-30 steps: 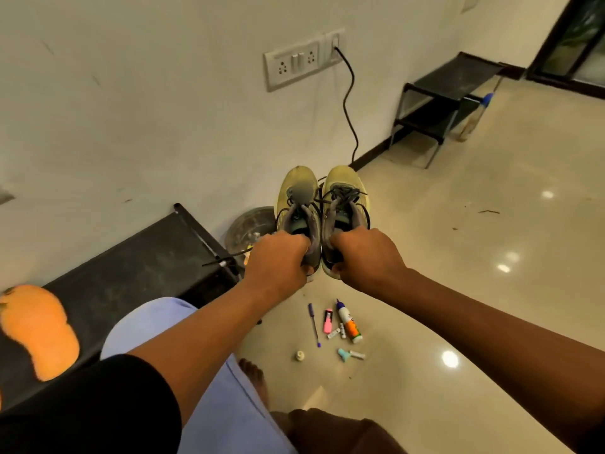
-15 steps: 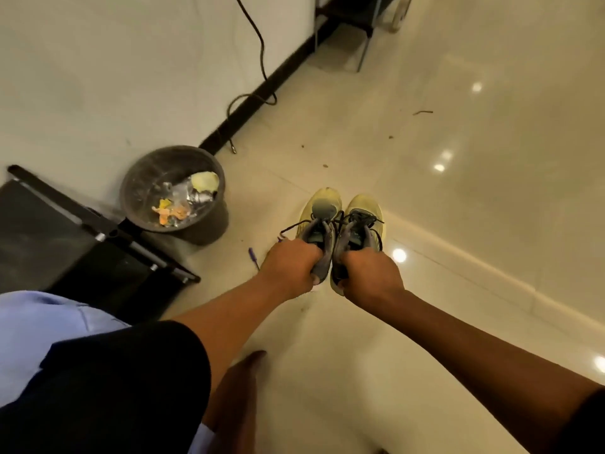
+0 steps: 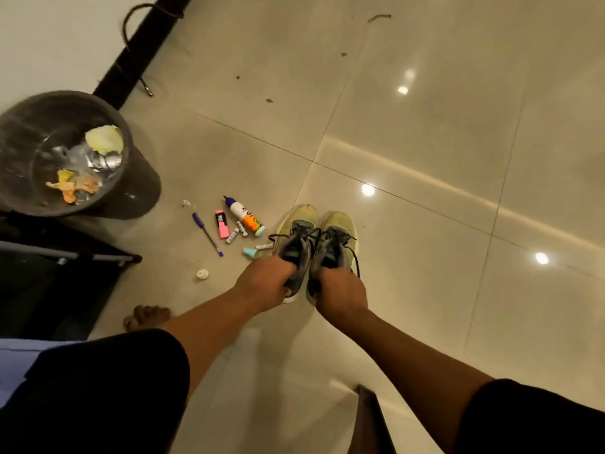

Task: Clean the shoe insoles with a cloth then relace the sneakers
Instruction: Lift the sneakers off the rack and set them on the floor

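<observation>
I hold two yellow-green sneakers with grey collars and dark laces side by side, low over the tiled floor. My left hand (image 3: 264, 283) grips the heel of the left sneaker (image 3: 296, 234). My right hand (image 3: 340, 291) grips the heel of the right sneaker (image 3: 337, 237). Both toes point away from me. A loose lace end hangs down the right sneaker's outer side. No insole or cloth shows in the head view.
A dark waste bin (image 3: 62, 152) with scraps stands at the left by the wall. A glue bottle (image 3: 246, 216), pink highlighter (image 3: 222, 224), purple pen (image 3: 207, 233) and small bits lie left of the sneakers. A black bench (image 3: 49, 267) edge and my bare foot (image 3: 147, 316) sit near.
Both hands have lowered the sneakers from wall height down toward the floor, and my head has tipped down with them. The grips on the heels are unchanged.
</observation>
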`<move>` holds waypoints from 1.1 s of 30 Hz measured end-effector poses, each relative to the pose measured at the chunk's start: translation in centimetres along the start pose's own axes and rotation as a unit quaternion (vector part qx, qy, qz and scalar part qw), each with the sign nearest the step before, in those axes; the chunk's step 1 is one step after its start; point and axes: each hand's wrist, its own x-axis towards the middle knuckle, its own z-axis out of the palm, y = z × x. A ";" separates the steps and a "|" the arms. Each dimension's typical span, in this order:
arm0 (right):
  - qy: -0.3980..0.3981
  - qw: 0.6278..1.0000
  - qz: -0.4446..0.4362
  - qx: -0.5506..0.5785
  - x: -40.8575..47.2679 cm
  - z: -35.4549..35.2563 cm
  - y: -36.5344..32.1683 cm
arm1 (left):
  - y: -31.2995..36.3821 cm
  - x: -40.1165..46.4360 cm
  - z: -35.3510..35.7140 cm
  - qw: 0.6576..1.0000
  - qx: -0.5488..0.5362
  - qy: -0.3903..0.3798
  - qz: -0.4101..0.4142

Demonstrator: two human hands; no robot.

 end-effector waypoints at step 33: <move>-0.125 0.988 0.085 0.025 2.8 2.8 -1.9 | -3.9 1.4 2.1 0.982 -0.051 -0.166 -0.071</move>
